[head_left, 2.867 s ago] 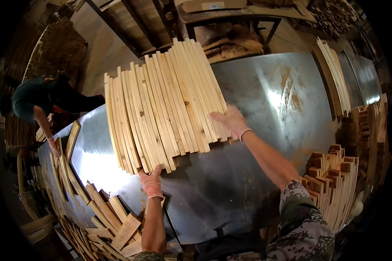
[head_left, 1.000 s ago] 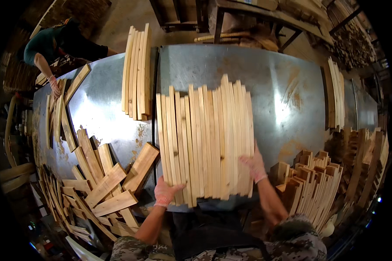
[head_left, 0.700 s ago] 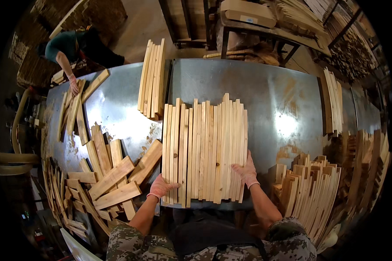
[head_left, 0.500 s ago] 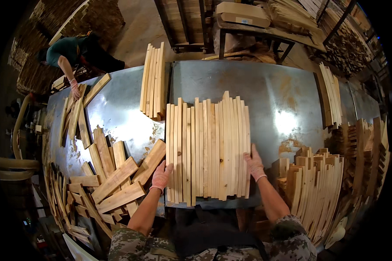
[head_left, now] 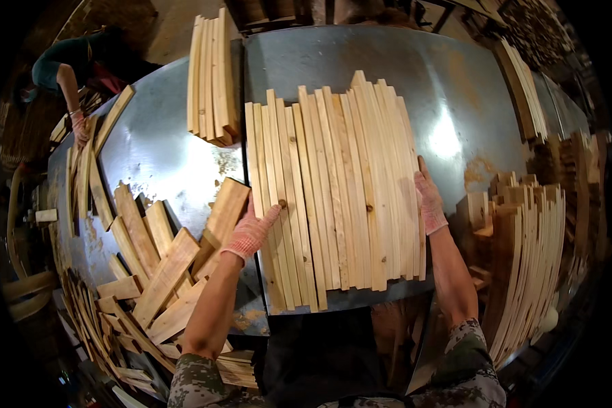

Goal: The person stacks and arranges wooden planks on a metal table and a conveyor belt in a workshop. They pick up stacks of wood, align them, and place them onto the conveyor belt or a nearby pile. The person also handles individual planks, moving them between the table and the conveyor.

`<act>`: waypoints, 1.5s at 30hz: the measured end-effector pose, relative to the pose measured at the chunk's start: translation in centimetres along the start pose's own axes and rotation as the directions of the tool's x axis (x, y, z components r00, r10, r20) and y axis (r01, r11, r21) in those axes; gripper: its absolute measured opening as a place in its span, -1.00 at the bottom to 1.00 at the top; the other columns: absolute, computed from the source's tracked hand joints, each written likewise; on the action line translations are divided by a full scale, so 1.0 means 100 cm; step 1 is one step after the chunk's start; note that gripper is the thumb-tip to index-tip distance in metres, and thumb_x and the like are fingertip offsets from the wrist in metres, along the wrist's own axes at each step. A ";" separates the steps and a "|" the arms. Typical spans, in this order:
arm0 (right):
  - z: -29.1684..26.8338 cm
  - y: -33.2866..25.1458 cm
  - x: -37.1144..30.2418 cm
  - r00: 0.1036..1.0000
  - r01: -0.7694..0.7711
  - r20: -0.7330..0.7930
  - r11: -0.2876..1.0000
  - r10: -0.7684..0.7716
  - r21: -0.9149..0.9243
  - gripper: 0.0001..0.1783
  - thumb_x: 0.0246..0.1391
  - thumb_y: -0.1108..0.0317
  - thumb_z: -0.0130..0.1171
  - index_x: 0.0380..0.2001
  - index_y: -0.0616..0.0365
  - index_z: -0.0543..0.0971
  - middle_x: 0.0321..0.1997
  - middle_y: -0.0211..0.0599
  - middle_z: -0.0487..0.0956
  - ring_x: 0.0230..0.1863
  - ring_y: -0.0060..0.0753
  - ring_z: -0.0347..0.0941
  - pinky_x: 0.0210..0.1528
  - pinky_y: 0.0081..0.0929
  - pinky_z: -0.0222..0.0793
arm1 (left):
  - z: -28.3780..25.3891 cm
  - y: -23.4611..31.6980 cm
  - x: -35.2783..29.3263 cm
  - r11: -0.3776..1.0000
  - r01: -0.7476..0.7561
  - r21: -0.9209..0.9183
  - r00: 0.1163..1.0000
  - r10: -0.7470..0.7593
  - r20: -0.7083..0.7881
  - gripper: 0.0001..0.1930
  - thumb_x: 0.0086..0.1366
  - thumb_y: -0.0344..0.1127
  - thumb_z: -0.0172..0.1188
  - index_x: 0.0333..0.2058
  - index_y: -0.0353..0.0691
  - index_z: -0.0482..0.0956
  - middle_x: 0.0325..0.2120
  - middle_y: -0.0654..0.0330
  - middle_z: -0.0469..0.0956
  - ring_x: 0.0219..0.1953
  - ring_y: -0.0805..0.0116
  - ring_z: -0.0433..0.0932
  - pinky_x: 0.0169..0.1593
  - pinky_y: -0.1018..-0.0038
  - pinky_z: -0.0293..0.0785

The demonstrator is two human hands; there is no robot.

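Note:
A row of pale wooden slats (head_left: 336,197) stands packed side by side on the metal table before me, with uneven ends. My left hand (head_left: 251,230), in a pinkish knit glove, grips its left side, thumb laid over the top edges and fingers against the outer slat. Against the opposite side presses my right hand (head_left: 429,198), gloved alike, its fingers pointing away along the outermost slat. The row is clasped between both hands. Close by my left hand lies a loose board (head_left: 219,221), part of a jumbled heap.
Loose boards (head_left: 166,279) pile up at the left. A bundle of slats (head_left: 211,81) stands at the far left of the metal table (head_left: 360,54). More stacked slats (head_left: 530,265) rise at the right, with others (head_left: 523,88) behind. A co-worker's gloved hand (head_left: 79,129) handles boards at far left.
My left hand has moved farther along the row's side, and its thumb now lies over the slats. My right hand stays at the other side. The view has shifted, bringing the row closer.

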State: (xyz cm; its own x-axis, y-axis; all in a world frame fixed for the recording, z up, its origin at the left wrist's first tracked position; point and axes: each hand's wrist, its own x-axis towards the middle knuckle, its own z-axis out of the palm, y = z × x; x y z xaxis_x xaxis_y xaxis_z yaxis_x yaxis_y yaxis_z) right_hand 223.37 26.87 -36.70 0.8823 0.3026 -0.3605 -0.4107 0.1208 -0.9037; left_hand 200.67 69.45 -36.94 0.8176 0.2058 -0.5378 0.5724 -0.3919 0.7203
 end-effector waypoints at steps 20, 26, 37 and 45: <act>-0.046 0.077 -0.268 0.915 -0.311 -0.062 0.795 0.398 0.521 -0.15 0.32 -0.16 0.23 0.42 0.24 0.35 0.38 -0.06 0.50 0.32 0.04 0.47 0.35 0.00 0.46 | 0.068 -0.006 -0.110 0.486 0.336 -0.807 0.939 -0.108 0.326 -0.31 0.25 -0.19 0.48 0.26 -0.40 0.44 0.05 0.02 0.66 0.07 0.24 0.65 0.19 0.28 0.57; -0.070 0.063 -0.280 0.909 -0.404 0.091 0.806 0.407 0.432 -0.18 0.20 -0.10 0.35 0.34 0.24 0.43 0.22 -0.02 0.61 0.17 0.04 0.59 0.21 0.01 0.61 | 0.105 -0.034 -0.160 0.441 0.218 -0.870 0.970 -0.001 0.243 -0.21 0.21 -0.21 0.52 0.29 -0.47 0.34 0.09 -0.01 0.60 0.07 0.22 0.59 0.20 0.31 0.53; 0.011 -0.027 -0.329 0.762 -0.502 0.556 0.846 0.333 0.181 0.06 0.07 -0.15 0.43 0.46 0.24 0.25 0.32 0.09 0.50 0.25 0.15 0.51 0.24 0.13 0.57 | 0.137 -0.025 -0.419 0.174 -0.236 -0.956 0.958 -0.126 -0.259 -0.20 0.21 -0.41 0.51 0.37 -0.26 0.30 0.15 0.10 0.55 0.12 0.26 0.59 0.15 0.25 0.60; 0.111 -0.135 -0.439 0.536 -0.373 0.766 0.913 0.355 -0.163 -0.03 0.16 -0.19 0.32 0.43 0.24 0.29 0.26 0.07 0.53 0.19 0.03 0.55 0.15 0.05 0.61 | 0.201 -0.002 -0.691 0.304 -0.627 -0.717 0.669 -0.261 -0.696 -0.16 0.18 -0.18 0.51 0.36 -0.30 0.33 0.08 0.17 0.57 0.10 0.43 0.52 0.22 0.39 0.47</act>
State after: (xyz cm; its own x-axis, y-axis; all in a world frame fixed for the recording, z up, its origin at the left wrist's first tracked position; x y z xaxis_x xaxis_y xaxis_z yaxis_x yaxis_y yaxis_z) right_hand 187.65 22.49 -6.09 0.1505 0.9293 -0.3374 -0.6671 -0.1564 -0.7284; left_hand 142.81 37.29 -8.78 0.4413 0.8639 -0.2429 -0.2936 0.3948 0.8706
